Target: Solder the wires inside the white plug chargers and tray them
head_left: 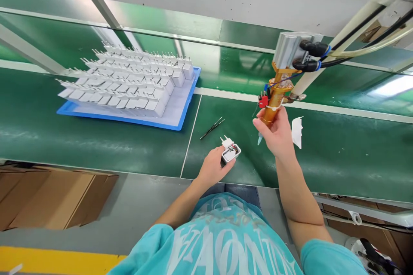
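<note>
My left hand [211,166] grips a small white charger housing [230,151], open side up, with wires showing inside and metal prongs at its far end. My right hand [276,134] is wrapped round a gold-coloured dispensing tool [274,102] that hangs from a silver block [294,50] with black hoses. The tool's pale tip [260,139] points down, a little to the right of the housing and apart from it. Both hands are above the green bench [129,146].
A blue tray [185,111] at the left holds several rows of white charger housings [129,81]. Black tweezers [212,128] lie on the green surface beyond my left hand. A white scrap [297,132] lies right of my right hand. Cardboard boxes [48,197] sit under the bench.
</note>
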Motion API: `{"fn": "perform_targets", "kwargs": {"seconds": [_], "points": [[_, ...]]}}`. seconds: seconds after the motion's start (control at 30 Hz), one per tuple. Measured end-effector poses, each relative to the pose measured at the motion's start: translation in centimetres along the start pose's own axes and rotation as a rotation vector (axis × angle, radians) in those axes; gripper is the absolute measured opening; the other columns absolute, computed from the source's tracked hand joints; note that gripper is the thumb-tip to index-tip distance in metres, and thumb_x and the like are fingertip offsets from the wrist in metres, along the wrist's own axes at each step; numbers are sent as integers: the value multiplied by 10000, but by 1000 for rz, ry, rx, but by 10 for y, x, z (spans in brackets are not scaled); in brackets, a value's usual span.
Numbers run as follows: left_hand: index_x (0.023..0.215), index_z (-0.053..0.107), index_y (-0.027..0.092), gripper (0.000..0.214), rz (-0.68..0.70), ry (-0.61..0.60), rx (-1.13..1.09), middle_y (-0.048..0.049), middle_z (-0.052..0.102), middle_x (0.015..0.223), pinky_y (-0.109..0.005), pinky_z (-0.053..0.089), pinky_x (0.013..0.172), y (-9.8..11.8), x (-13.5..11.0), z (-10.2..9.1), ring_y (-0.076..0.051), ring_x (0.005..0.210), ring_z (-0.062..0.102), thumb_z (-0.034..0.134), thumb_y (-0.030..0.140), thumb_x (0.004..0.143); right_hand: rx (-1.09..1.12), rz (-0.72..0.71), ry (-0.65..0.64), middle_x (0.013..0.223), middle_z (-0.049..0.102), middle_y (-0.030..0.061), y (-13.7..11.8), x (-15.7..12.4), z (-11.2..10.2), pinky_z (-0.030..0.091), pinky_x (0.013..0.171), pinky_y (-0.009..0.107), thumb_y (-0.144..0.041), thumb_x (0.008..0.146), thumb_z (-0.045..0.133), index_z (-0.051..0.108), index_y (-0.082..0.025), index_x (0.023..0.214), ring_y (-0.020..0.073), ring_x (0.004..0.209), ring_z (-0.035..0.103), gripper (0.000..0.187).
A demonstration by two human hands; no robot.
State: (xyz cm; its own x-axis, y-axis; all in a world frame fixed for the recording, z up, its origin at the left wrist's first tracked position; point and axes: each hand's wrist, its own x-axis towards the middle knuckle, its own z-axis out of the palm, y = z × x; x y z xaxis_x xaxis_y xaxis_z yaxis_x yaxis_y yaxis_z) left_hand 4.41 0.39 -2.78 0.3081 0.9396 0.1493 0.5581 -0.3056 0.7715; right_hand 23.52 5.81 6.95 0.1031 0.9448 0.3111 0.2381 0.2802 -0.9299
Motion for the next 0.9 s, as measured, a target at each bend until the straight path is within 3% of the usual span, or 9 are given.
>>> {"fn": "perform_targets", "kwargs": {"seconds": [0.2,0.4,0.7,0.9], "points": [[1071,578,175,258,-65,-49,-69,-10,659,776,-238,457,583,-2,-15,-20,-133,596,572,565,303,848,73,-38,-9,755,555,-46,-23,-10,57,479,528,239,-440,728,766,484,-239,918,85,567,521,395],[1045,621,164,272,-68,41,-68,-5,628,750,-223,427,553,-13,-25,-26,-118,598,534,614,287,803,115,-73,27,712,542,-59,-32,-23,91,453,468,224,-437,714,780,477,-238,898,70,501,500,406],[1053,665,166,290,-47,78,-170,-24,683,830,-229,494,613,-4,-25,-36,-135,673,594,659,298,795,101,-190,9,529,450,-103,-34,-30,100,423,425,245,-370,742,753,482,-251,888,92,416,451,330],[1036,666,159,292,-32,76,-157,-26,685,828,-233,504,623,0,-24,-40,-140,677,607,664,321,792,39,-205,13,562,469,-82,-34,-29,96,435,466,258,-332,790,678,485,-243,927,100,458,457,253]]}}
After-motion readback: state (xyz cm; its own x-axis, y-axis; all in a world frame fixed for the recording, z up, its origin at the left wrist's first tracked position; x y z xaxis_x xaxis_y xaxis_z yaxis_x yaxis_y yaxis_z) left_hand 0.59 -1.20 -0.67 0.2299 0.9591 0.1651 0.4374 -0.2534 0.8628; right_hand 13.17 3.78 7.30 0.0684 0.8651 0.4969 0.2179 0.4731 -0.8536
